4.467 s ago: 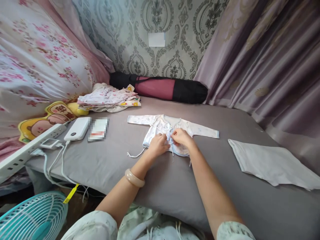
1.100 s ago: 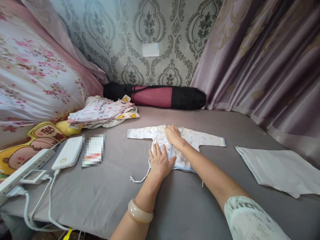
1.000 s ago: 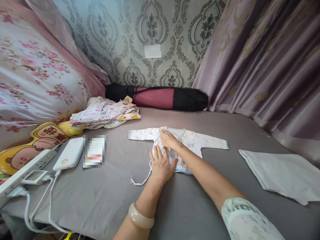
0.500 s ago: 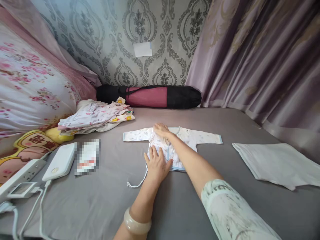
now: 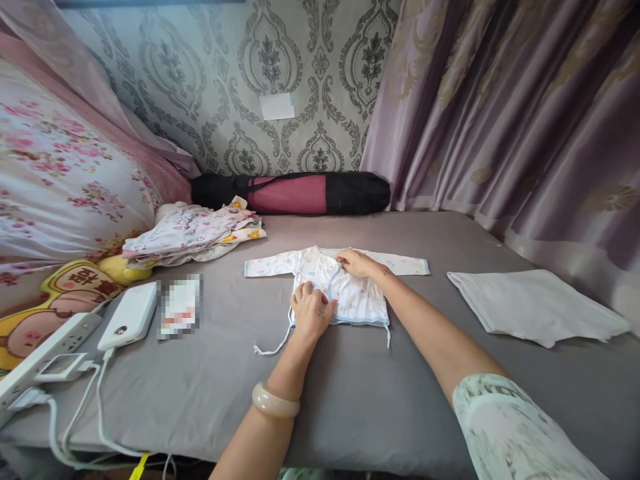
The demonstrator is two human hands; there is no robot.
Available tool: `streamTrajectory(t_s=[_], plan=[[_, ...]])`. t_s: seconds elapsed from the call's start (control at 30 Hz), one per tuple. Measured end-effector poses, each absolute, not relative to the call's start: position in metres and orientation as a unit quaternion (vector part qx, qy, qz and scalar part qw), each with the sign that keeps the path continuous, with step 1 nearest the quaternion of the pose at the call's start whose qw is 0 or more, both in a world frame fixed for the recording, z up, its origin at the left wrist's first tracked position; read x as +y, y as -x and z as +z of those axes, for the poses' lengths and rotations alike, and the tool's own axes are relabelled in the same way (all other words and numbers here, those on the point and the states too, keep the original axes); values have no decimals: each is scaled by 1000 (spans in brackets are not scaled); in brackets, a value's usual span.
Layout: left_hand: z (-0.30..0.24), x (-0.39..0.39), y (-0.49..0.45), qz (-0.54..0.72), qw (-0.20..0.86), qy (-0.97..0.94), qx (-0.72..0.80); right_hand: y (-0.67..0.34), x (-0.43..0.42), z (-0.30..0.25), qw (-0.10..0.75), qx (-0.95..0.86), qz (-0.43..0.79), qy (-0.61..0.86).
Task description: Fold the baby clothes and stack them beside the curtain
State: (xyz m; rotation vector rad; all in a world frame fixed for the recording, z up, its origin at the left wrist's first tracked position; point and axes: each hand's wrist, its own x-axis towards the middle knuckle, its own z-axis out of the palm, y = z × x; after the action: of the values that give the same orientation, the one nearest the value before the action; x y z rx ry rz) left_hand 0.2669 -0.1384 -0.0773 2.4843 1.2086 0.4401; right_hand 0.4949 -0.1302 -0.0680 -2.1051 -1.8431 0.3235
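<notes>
A small white baby shirt [image 5: 357, 297] with blue trim lies flat on the grey bed [image 5: 350, 387], sleeves spread to both sides. My left hand [image 5: 311, 310] rests on its lower left part with fingers curled onto the cloth near a tie string. My right hand [image 5: 356, 262] lies flat on the shirt's upper front by the neckline, fingers stretched. A pale bangle sits on my left wrist.
A folded white cloth [image 5: 535, 307] lies at the right. A pile of patterned baby clothes [image 5: 193, 230] sits at the back left, a rolled mat in a black bag [image 5: 293, 193] by the wall. A power bank [image 5: 127, 317], power strip [image 5: 45, 350] and cables lie at the left edge.
My hands first pinched the shirt's ties at its middle, then pressed flat on it. My right hand slid from the left front toward the neckline's right; my left fingers curled.
</notes>
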Motion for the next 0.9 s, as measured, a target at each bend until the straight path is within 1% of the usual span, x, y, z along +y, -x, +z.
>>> streamTrajectory(t_s=[0.17, 0.33, 0.47, 0.53, 0.63, 0.77, 0.83, 0.9], plan=[[-72, -140, -265, 141, 187, -876, 422, -487, -134, -68, 163, -608, 90, 772], [-68, -144, -266, 122, 185, -873, 434, -480, -133, -72, 221, -556, 54, 800], [-63, -145, -265, 102, 211, -865, 443, -467, -128, -82, 270, -514, 26, 814], [-63, -145, -265, 99, 225, -857, 453, -459, -127, -88, 280, -485, 9, 829], [-65, -144, -268, 116, 228, -846, 468, -445, -127, -96, 264, -457, -21, 849], [-70, -144, -269, 131, 206, -849, 468, -428, -133, -100, 221, -488, -44, 844], [-71, -145, -268, 134, 190, -857, 461, -424, -136, -97, 208, -493, -32, 844], [-72, -146, -267, 145, 170, -866, 448, -425, -141, -91, 208, -509, 12, 835]])
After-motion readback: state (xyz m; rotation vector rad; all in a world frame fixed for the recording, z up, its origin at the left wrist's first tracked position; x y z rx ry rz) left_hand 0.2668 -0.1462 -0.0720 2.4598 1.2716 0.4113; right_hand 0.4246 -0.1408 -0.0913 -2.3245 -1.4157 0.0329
